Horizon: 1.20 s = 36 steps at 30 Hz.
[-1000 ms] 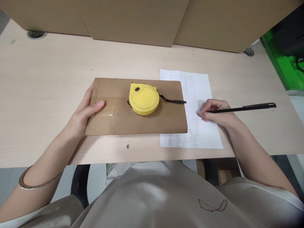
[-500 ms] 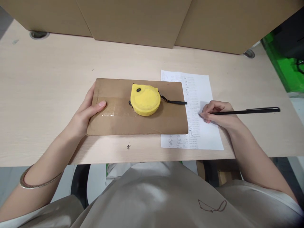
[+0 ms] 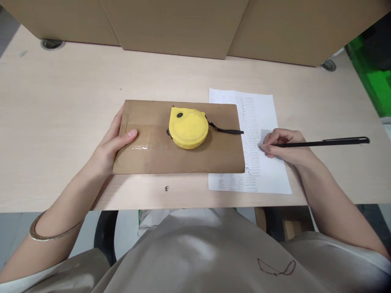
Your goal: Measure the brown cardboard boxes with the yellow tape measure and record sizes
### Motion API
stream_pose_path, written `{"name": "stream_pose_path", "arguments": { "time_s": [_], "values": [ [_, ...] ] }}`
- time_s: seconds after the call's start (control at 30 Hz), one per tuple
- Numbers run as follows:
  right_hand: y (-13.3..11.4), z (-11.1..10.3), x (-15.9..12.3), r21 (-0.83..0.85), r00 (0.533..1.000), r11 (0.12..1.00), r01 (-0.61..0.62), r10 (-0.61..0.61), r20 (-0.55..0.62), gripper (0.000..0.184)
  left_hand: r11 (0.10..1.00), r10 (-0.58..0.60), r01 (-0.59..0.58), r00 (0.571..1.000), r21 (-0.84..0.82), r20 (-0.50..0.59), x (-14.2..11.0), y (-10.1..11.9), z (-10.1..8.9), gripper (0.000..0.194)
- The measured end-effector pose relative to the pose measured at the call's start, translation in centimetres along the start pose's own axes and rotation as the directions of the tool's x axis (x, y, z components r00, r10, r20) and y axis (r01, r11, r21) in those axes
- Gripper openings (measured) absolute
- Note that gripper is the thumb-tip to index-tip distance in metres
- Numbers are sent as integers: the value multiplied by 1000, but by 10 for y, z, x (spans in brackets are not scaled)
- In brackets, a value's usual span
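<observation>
My left hand (image 3: 114, 140) grips the left end of a flat brown cardboard box (image 3: 210, 158), thumb on top and fingers at its far side. On the box lies a yellow tape measure (image 3: 188, 128) with a black wrist strap pointing right. Under the box's right end is a white sheet of paper (image 3: 270, 179) with printed or written columns, partly covered. My right hand (image 3: 282, 144) rests on the paper's right part, closed around a black pen (image 3: 330, 142) whose tip touches or nearly touches the sheet. The pen's rear end points right.
A pale wooden desk (image 3: 67, 114) carries everything. Tall brown cardboard panels (image 3: 177, 28) stand along its back. Round metal cable holes (image 3: 52, 44) sit at the back corners, and a small dark mark (image 3: 166, 188) is near the front edge. Something green (image 3: 374, 77) shows at the right.
The whole view has shifted slightly, so desk items appear a little farther right. Both hands keep their holds, and the box and tape measure look unmoved on the desk.
</observation>
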State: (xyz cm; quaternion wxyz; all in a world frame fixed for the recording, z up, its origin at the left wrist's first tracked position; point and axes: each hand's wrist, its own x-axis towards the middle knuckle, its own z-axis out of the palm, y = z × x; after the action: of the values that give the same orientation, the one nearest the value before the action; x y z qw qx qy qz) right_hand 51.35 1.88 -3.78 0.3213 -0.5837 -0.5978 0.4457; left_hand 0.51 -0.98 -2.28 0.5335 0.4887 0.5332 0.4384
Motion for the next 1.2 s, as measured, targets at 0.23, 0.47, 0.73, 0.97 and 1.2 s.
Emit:
{"name": "stream_pose_path", "arguments": {
  "time_s": [0.23,0.47,0.73,0.97,1.2],
  "values": [
    [-4,2,-3,7,1000,1000,-3,3,-18,35,1000,-14,13,1000,-26,-27,-2,6,5,84],
    [-5,3,-4,-4,1000,1000,-8,8,-17,35,1000,-19,19,999,-1,-44,-3,5,4,84],
    [-2,-2,-3,4,999,1000,-20,20,-31,42,1000,-28,28,999,1,-46,-4,8,6,86],
    [-3,0,-5,2,999,1000,-20,20,-25,39,999,-50,49,997,-21,-59,-3,7,6,90],
    [-2,-1,-5,15,999,1000,-17,17,-37,38,999,-27,26,999,-30,-29,-2,2,3,85]
  ]
}}
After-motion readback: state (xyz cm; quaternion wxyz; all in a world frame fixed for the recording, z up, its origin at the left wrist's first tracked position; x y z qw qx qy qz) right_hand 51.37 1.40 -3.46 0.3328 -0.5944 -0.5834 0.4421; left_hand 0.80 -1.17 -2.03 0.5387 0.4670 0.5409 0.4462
